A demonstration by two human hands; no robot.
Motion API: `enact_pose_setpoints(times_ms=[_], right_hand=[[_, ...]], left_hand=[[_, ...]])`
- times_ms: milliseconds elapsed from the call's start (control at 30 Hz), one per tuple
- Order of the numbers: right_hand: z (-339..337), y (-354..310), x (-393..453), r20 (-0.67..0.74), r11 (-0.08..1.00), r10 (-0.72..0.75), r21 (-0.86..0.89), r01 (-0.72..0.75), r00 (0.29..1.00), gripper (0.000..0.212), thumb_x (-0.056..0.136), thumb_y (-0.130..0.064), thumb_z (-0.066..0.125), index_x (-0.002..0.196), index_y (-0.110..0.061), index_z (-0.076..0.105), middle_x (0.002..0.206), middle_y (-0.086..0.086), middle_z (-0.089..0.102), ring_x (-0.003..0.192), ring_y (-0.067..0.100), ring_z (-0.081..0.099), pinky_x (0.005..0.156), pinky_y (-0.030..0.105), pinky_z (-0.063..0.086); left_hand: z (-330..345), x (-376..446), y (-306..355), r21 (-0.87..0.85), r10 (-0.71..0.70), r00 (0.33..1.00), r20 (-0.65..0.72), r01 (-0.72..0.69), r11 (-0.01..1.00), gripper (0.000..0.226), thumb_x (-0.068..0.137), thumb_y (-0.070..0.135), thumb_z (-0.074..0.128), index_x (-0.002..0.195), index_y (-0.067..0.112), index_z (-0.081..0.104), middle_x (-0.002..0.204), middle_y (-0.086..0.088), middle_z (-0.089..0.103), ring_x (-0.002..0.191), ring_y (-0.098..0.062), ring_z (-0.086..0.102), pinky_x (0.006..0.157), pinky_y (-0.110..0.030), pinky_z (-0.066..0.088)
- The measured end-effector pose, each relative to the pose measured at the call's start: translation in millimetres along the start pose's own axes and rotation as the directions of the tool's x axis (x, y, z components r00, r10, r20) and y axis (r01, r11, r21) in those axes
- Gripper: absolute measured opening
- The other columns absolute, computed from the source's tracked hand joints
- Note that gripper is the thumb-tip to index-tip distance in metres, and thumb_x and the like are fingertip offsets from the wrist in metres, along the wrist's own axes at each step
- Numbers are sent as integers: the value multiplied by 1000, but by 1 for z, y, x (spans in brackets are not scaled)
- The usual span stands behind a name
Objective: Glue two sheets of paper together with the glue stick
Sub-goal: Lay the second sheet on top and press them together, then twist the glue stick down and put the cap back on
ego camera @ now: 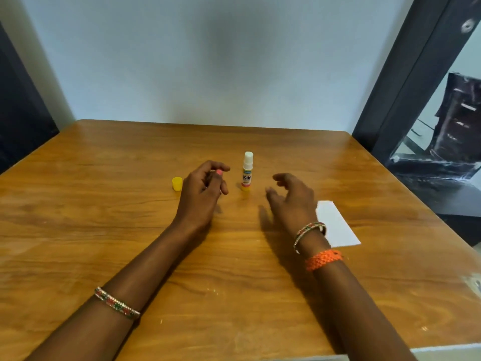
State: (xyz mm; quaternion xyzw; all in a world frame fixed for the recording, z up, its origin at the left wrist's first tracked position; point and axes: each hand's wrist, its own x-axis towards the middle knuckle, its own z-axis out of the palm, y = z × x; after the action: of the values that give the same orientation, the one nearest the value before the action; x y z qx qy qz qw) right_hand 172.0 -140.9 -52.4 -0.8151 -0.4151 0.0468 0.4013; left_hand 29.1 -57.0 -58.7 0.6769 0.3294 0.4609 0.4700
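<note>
Flanking glue stick, hands seemingly empty

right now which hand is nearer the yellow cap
Left. The left hand sits just right of the yellow cap, almost touching it. The right hand is well off to the right, beyond the upright glue stick.

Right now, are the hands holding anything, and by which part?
Nothing. Left hand and right hand are both empty; the uncapped glue stick stands free between them.
</note>
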Motion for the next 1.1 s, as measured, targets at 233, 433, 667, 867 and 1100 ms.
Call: enact_pose_setpoints(times_ms=[233,433,667,867,1100], right_hand=[[56,-19,28,95,990,-37,140,23,995,25,86,-29,59,111,-24,59,109,1,67,104,19,59,96,42,39],[51,-20,10,99,870,-273,450,202,957,32,94,-25,46,126,-22,50,100,-3,62,88,6,58,76,25,50],[58,-37,-8,-71,811,-282,515,277,957,29,88,-31,56,111,-21,42,83,2,63,67,0,56,52,10,40],[59,-42,-16,-129,798,-350,477,367,928,27,84,-29,63,98,-23,41,87,1,57,69,12,53,52,13,40],[60,-45,-19,-278,804,-532,132,580,800,22,83,-26,65,88,-20,44,72,-5,51,60,10,45,52,21,35]], left_hand=[[3,10,-9,114,-4,999,46,-1,993,18,93,25,49,110,30,53,97,11,58,92,-3,54,73,-25,48],[-6,12,-7,159,101,993,54,-108,981,19,93,26,50,110,29,59,108,11,61,102,-4,53,71,-21,42],[-4,12,-1,-234,-40,999,17,43,971,13,88,17,57,99,23,61,94,7,68,86,1,63,72,-18,49],[-10,12,7,-398,-220,972,-87,168,902,11,85,21,63,95,23,63,71,14,71,65,-2,56,56,-21,39],[-14,13,5,-462,-320,941,-106,238,854,12,81,28,67,88,18,68,66,9,63,60,-4,41,53,-22,33]])
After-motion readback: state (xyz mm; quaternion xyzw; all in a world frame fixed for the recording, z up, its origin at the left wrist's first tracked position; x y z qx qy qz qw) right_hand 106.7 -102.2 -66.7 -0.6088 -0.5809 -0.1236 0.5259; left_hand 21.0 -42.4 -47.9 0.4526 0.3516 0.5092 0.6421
